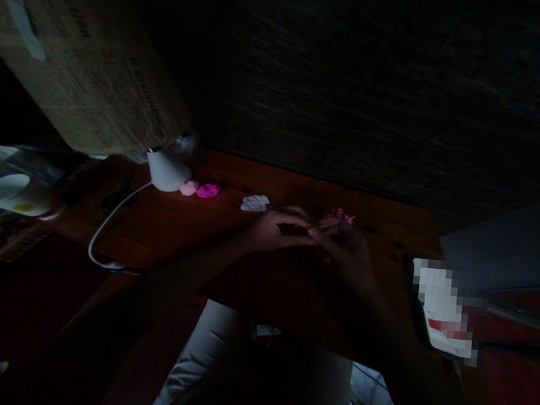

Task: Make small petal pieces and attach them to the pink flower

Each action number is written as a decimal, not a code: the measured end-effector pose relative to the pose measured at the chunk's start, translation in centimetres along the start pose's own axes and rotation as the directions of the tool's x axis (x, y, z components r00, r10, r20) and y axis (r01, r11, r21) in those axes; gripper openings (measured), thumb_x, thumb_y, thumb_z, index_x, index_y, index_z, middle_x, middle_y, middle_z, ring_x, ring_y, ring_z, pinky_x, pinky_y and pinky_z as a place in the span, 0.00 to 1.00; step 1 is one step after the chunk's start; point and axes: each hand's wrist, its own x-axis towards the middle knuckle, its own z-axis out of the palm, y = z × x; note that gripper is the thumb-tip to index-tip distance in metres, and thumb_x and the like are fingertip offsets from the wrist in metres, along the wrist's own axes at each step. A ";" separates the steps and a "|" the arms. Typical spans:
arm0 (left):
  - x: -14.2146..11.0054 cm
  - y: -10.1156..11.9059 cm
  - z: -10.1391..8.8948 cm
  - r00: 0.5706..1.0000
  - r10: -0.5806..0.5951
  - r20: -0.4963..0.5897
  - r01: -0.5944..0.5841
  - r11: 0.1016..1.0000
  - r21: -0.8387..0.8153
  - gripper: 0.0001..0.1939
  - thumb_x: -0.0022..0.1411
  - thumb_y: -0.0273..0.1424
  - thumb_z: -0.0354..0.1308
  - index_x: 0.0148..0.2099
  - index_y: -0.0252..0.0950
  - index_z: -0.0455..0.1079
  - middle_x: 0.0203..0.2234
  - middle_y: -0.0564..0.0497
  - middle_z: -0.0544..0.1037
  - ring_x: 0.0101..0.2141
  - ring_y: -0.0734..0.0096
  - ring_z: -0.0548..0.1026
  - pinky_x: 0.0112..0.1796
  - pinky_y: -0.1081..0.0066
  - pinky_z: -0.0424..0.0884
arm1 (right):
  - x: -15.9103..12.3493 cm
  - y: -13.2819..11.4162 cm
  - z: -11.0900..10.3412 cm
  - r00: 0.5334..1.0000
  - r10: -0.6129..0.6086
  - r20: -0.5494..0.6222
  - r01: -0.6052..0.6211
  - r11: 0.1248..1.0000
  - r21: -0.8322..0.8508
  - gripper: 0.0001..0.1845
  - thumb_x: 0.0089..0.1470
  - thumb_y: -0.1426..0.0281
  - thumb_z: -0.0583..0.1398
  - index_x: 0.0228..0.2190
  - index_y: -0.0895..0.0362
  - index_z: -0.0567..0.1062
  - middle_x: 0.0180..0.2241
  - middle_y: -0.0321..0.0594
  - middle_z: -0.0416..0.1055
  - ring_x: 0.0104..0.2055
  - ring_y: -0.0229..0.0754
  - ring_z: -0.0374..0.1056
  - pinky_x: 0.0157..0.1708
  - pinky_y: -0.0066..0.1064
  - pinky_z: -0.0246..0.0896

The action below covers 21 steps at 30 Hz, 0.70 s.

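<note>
Over the brown wooden table [390, 238], the left hand [279, 230] and right hand [350, 254] met at the fingertips, thumbs and forefingers bent in a pinch. It was too dark to tell whether anything sat between them.

Just beyond the right fingers, toward the far edge, lay a bright pink, ragged-edged piece [348, 220], partly hidden. A flat, whitish, bumpy lump [255, 202] lay near the left hand. Farther toward the left end, a round, pale pink lump [188, 188] touched a magenta, lumpy oval [208, 190], just beside a white, cone-shaped lamp base [167, 172].

The lumps looked like modelling clay: probably light, soft and easily dented, best taken by the sides with flat fingertips. The ragged piece seemed more fragile, suiting a light pinch at its thickest part.
</note>
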 end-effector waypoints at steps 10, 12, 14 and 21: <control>0.0 -0.1 0.0 0.999 -0.037 -0.023 0.038 0.997 0.063 0.08 0.62 0.34 0.66 0.39 0.34 0.77 0.37 0.45 0.79 0.39 0.70 0.78 0.40 0.69 0.75 | -0.5 -0.4 0.5 0.996 0.086 0.035 -0.085 0.996 -0.013 0.29 0.48 0.49 0.69 0.44 0.56 0.77 0.17 0.31 0.73 0.17 0.36 0.68 0.19 0.27 0.60; 0.1 0.0 0.0 0.999 -0.033 -0.034 0.036 0.997 0.068 0.08 0.62 0.33 0.66 0.40 0.34 0.77 0.38 0.45 0.79 0.40 0.71 0.78 0.40 0.70 0.75 | -0.6 -0.5 0.5 0.995 0.085 0.048 -0.085 0.996 -0.004 0.29 0.49 0.49 0.68 0.46 0.57 0.77 0.18 0.31 0.74 0.18 0.37 0.69 0.19 0.27 0.61; 0.1 0.1 -0.1 0.999 -0.029 -0.034 0.031 0.997 0.072 0.07 0.62 0.32 0.66 0.41 0.33 0.77 0.39 0.44 0.79 0.39 0.71 0.78 0.39 0.71 0.75 | -0.6 -0.5 0.5 0.994 0.090 0.066 -0.090 0.996 0.002 0.29 0.50 0.50 0.68 0.47 0.57 0.77 0.18 0.32 0.74 0.18 0.37 0.69 0.20 0.27 0.61; 0.0 -0.2 -0.1 1.000 -0.021 -0.020 0.022 0.997 0.074 0.05 0.63 0.32 0.65 0.39 0.35 0.77 0.39 0.45 0.80 0.41 0.70 0.78 0.41 0.69 0.75 | -0.5 -0.3 0.5 0.991 0.113 0.077 -0.114 0.993 0.017 0.29 0.48 0.50 0.70 0.45 0.57 0.78 0.19 0.32 0.75 0.18 0.37 0.70 0.20 0.28 0.62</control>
